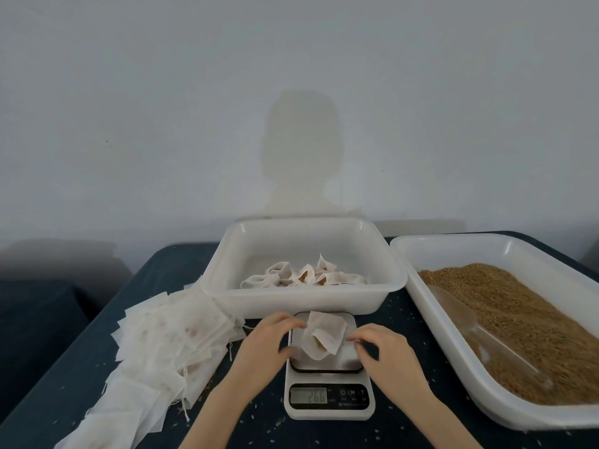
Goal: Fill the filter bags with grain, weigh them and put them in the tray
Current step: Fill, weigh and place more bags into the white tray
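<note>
Both forearms reach in from the bottom edge toward a white digital kitchen scale (pixel 329 400), whose grey display is lit with blurred digits that look like 266. On the scale's steel platform (pixel 343 359) lies one white filter bag (pixel 324 335), crumpled and lying on its side, with brown grain visible at its open mouth. The left hand (pixel 270 343) sits at the platform's left edge, its fingertips (pixel 296 324) reaching to the bag's upper left corner; it is blurred, so I cannot tell whether they pinch the bag or merely touch it. The right hand (pixel 385 350) hovers at the platform's right edge with its fingers curled downward just beside the bag, and whether it holds anything cannot be told.

Just behind the scale stands a white plastic tray (pixel 227 286) holding a loose heap of filled filter bags (pixel 304 275). Right of the scale, a second white tub (pixel 431 319) is filled with brown grain (pixel 518 319), and a clear plastic scoop (pixel 479 335) lies in it, handle toward the near end. Left of the scale, a sprawling pile of flat empty filter bags (pixel 162 348) with trailing drawstrings spreads toward the near left. Everything rests on a dark blue tabletop (pixel 402 319) speckled with stray grains.
</note>
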`<state>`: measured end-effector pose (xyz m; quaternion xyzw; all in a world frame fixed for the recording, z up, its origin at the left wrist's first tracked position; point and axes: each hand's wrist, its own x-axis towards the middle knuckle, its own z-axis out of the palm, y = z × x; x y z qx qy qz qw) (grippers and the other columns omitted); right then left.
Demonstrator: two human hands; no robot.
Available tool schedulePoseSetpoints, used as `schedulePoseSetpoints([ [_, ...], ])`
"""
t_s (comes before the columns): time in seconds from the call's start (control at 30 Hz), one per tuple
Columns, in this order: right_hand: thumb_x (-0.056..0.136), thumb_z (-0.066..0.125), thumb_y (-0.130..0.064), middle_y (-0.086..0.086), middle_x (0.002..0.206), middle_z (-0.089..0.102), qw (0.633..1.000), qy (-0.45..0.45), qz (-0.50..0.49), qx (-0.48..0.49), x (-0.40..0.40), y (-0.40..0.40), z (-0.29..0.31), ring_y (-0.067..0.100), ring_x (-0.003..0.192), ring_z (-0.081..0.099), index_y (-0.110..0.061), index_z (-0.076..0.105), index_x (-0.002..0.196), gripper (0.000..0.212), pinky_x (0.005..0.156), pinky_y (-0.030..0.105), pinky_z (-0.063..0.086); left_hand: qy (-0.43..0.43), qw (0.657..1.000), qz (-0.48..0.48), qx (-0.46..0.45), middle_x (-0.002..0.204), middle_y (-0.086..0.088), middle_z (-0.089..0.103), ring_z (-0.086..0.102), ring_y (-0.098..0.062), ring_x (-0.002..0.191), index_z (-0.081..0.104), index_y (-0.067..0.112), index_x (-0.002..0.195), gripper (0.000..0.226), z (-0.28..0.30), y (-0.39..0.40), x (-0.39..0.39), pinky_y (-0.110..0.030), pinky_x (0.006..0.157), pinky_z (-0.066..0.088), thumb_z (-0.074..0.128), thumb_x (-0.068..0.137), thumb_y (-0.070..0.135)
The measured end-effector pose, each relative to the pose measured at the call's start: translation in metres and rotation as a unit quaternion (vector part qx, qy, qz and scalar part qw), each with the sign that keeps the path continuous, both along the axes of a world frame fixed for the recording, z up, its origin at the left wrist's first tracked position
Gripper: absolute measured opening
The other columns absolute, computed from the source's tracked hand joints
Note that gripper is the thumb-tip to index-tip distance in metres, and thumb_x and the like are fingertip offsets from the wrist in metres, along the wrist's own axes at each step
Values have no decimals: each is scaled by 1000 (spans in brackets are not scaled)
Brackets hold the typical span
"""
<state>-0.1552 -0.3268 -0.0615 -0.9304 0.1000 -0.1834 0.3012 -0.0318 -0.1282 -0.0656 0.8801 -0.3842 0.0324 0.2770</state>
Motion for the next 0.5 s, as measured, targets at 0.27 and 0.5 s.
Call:
schedulePoseSetpoints([
  [0.27, 90, 64, -18, -29, 89, 61, 999, -6, 28, 31, -4, 15, 1, -9, 89, 59, -37, 70, 99, 22, 82, 11, 48, -29, 999, -13, 11, 103, 24, 56, 47, 8, 97, 66, 35, 96, 10, 2, -19, 0, -7, 80, 38, 57, 93, 34],
  [0.5, 86, 67, -7, -23, 88, 64, 996, -55, -13, 68, -6, 9, 1, 3, 75, 60, -34, 72, 90, 27, 65, 16, 48, 164, 967, -13, -196, 63, 9, 62, 56, 1, 52, 63, 20, 78, 17, 60, -48, 15, -15, 52, 45, 59, 93, 12],
])
